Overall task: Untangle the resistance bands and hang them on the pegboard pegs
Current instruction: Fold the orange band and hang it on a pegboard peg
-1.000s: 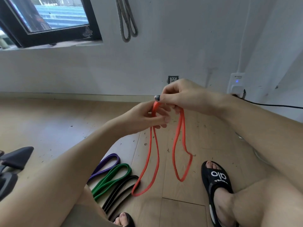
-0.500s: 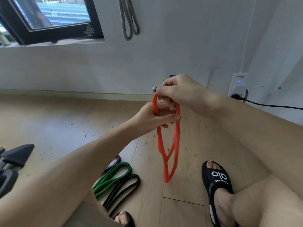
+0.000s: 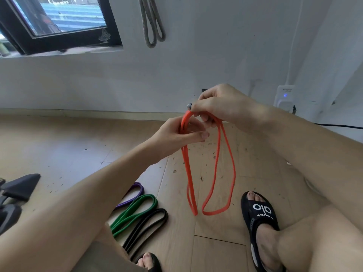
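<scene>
An orange resistance band [image 3: 217, 169] hangs in two loops above the wooden floor, held at its top by both hands. My right hand [image 3: 220, 107] pinches the top of the band from above, fingers curled round it. My left hand [image 3: 180, 134] grips the left strands just below, thumb and fingers closed on them. On the floor at lower left lie a purple band [image 3: 135, 191], a green band [image 3: 135, 210] and a black band [image 3: 149, 224], side by side. A grey band [image 3: 152, 24] hangs on the white wall above; its peg is out of view.
A black-framed window [image 3: 59, 26] is at the upper left. A white plug adapter [image 3: 284, 97] with a black cable sits on the right wall. My foot in a black slipper [image 3: 259, 222] is at lower right. A dark object [image 3: 19, 189] lies at the left edge.
The orange band's hanging loops have spread apart from a narrow bunch into two separate loops. Both hands stay at its top, shifted slightly.
</scene>
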A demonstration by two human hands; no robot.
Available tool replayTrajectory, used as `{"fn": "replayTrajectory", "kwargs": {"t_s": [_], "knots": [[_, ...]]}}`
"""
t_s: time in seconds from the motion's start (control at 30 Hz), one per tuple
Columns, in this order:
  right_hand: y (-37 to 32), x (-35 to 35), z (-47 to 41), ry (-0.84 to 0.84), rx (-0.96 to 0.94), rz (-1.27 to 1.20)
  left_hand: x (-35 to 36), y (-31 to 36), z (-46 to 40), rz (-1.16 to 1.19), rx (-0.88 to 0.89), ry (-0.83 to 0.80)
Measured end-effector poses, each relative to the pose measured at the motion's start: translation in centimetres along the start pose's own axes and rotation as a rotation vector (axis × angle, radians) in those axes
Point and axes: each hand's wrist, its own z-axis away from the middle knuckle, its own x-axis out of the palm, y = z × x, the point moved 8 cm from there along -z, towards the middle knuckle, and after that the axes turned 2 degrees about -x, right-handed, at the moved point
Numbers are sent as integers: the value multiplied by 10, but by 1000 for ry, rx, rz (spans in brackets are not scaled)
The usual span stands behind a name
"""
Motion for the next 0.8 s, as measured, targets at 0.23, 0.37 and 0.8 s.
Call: {"fn": "replayTrajectory", "kwargs": {"t_s": [0.23, 0.37, 0.8], "knots": [[0, 1, 1, -26, 7, 19, 3, 0, 0, 8, 15, -43], [1, 3, 0, -3, 22, 8, 11, 3, -1, 80, 38, -73], [-3, 9, -3, 82, -3, -150, 23, 4, -7, 48, 77, -43]]}}
